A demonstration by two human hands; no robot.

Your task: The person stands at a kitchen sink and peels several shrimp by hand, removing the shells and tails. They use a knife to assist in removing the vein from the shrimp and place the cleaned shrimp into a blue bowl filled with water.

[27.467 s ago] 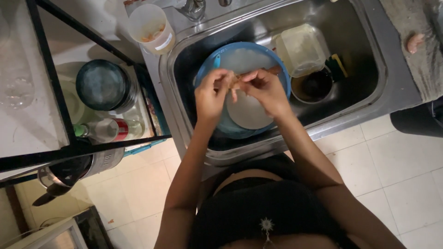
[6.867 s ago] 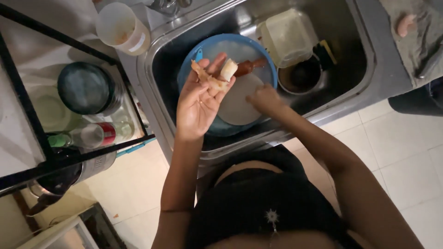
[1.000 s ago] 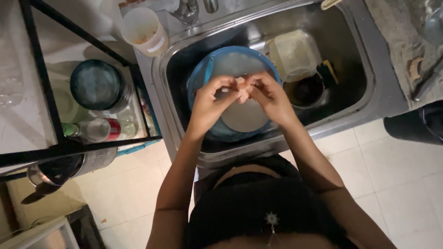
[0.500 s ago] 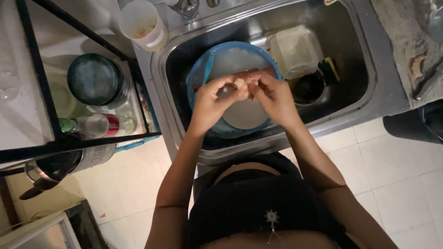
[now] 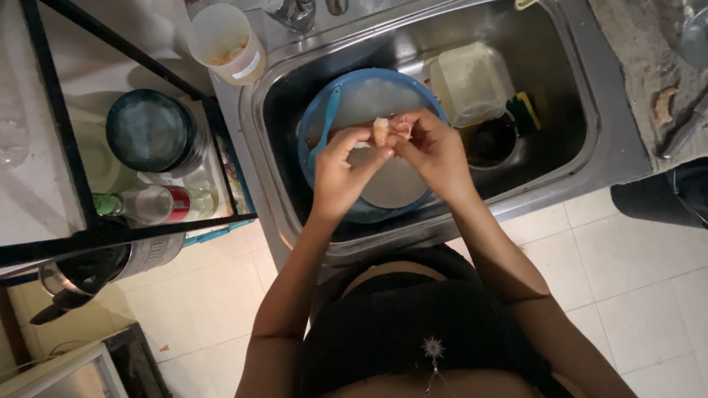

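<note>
Both hands meet over a blue bowl [image 5: 318, 125] that sits in a steel sink [image 5: 568, 81]. My left hand [image 5: 341, 171] and my right hand [image 5: 434, 149] pinch a small pale piece of food [image 5: 381, 130] between their fingertips. Inside the bowl lies a round grey lid or plate [image 5: 394, 188], and a blue utensil handle [image 5: 327, 121] leans against the bowl's left rim. What the food is, I cannot tell.
A pale square container [image 5: 472, 79] and a dark cup [image 5: 493, 140] with a sponge [image 5: 525, 110] lie in the sink's right half. A plastic cup [image 5: 225, 40] stands by the tap [image 5: 295, 13]. A black metal rack [image 5: 140, 228] at left holds jars and bottles.
The two hands stay together over the bowl, working the small piece of food; the fingers have shifted slightly. Nothing else has moved.
</note>
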